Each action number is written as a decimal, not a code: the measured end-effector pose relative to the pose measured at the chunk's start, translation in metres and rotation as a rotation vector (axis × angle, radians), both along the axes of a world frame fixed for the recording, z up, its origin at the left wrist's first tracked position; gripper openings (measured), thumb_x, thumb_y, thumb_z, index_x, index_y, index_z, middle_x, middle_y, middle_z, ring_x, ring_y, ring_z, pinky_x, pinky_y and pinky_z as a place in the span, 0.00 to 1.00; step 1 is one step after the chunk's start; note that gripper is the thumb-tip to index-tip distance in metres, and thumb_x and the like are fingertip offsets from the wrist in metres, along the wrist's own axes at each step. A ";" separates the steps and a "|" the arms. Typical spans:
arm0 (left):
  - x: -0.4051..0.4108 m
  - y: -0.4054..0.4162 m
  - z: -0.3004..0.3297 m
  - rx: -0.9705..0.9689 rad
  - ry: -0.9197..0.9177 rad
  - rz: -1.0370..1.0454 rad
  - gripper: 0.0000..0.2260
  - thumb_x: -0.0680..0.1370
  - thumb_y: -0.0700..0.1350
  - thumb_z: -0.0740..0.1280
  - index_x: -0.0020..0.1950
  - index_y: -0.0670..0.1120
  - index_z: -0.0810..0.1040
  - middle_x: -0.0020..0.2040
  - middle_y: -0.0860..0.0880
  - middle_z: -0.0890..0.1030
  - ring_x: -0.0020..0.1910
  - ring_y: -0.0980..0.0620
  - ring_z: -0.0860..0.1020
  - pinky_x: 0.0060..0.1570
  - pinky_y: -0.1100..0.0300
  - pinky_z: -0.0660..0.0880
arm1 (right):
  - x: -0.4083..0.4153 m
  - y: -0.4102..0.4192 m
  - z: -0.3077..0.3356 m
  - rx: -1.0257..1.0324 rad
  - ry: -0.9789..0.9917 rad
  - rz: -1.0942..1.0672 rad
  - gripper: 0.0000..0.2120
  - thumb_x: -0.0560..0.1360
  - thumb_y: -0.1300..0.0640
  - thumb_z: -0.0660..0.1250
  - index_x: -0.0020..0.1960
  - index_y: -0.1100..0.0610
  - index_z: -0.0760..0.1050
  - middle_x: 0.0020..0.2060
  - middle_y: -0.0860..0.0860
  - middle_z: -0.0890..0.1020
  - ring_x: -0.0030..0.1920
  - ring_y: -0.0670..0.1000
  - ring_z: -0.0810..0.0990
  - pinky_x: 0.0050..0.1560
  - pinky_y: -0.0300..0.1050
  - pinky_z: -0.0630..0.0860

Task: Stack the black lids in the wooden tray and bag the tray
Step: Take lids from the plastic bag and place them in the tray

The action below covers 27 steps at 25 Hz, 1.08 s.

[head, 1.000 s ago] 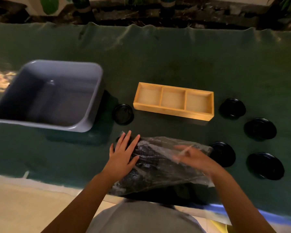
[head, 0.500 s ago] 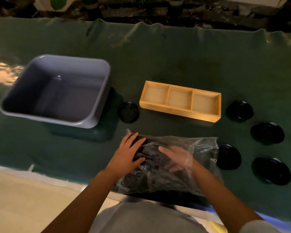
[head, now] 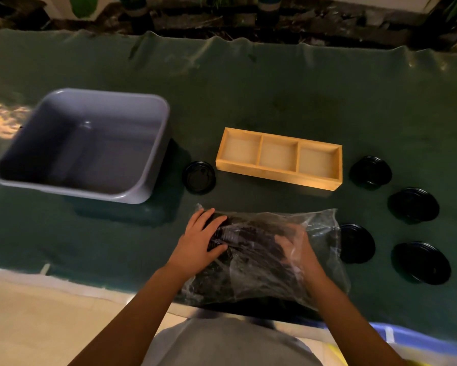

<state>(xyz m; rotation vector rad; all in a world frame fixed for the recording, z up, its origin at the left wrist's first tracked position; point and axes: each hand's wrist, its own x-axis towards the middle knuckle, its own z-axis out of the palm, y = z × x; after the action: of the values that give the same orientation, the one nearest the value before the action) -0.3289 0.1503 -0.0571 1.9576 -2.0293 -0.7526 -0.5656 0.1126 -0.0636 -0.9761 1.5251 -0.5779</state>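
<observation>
The wooden tray (head: 279, 158), three bare compartments, lies at 12 o'clock from the clear bag (head: 264, 257) of dark contents, on which the left hand (head: 199, 240) presses flat while the right hand (head: 300, 250) sits inside, grip indeterminate, black lids (head: 413, 206) at 3 o'clock.

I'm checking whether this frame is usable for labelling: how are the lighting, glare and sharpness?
Head view: dim and warm; bright patch at the left edge; glare streaks on the clear bag veil the right hand; wooden tray sharp; cloth edge bowed by the wide lens.
</observation>
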 end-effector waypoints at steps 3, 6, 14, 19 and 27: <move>-0.001 -0.002 0.000 0.001 -0.007 -0.001 0.27 0.75 0.55 0.65 0.72 0.56 0.60 0.76 0.49 0.57 0.75 0.49 0.47 0.68 0.43 0.63 | -0.005 0.004 0.005 0.083 -0.004 -0.009 0.33 0.71 0.39 0.64 0.69 0.57 0.64 0.65 0.60 0.73 0.54 0.55 0.78 0.56 0.51 0.74; -0.003 -0.001 0.000 -0.002 -0.011 0.015 0.27 0.75 0.55 0.64 0.72 0.56 0.60 0.76 0.50 0.57 0.76 0.50 0.47 0.68 0.46 0.63 | -0.005 -0.001 0.005 0.028 0.311 0.201 0.38 0.68 0.43 0.71 0.70 0.61 0.62 0.65 0.59 0.73 0.62 0.58 0.75 0.62 0.51 0.72; -0.012 0.002 0.002 -0.027 -0.013 0.108 0.26 0.75 0.54 0.65 0.72 0.55 0.62 0.76 0.49 0.58 0.75 0.49 0.49 0.67 0.46 0.65 | -0.047 -0.008 0.038 0.075 -0.084 -0.091 0.17 0.69 0.67 0.70 0.57 0.62 0.75 0.41 0.51 0.81 0.39 0.48 0.81 0.38 0.39 0.78; -0.017 0.000 0.001 -0.038 -0.013 0.167 0.26 0.75 0.54 0.65 0.71 0.54 0.63 0.75 0.48 0.59 0.75 0.49 0.50 0.69 0.47 0.61 | -0.080 -0.032 0.087 -0.109 -0.283 -0.278 0.13 0.72 0.69 0.64 0.49 0.53 0.75 0.42 0.48 0.84 0.42 0.48 0.81 0.35 0.39 0.79; -0.018 0.002 0.001 -0.037 0.005 0.177 0.26 0.74 0.53 0.67 0.71 0.54 0.63 0.76 0.48 0.59 0.76 0.48 0.49 0.70 0.48 0.59 | -0.015 -0.143 0.111 -0.058 -0.541 -0.111 0.10 0.71 0.65 0.67 0.48 0.52 0.75 0.44 0.50 0.81 0.45 0.50 0.81 0.38 0.46 0.78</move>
<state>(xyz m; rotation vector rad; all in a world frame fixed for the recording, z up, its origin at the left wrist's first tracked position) -0.3465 0.1519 -0.0565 2.0780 -1.8233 -0.6739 -0.5807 -0.0300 0.0474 -0.7033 1.0849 -0.8879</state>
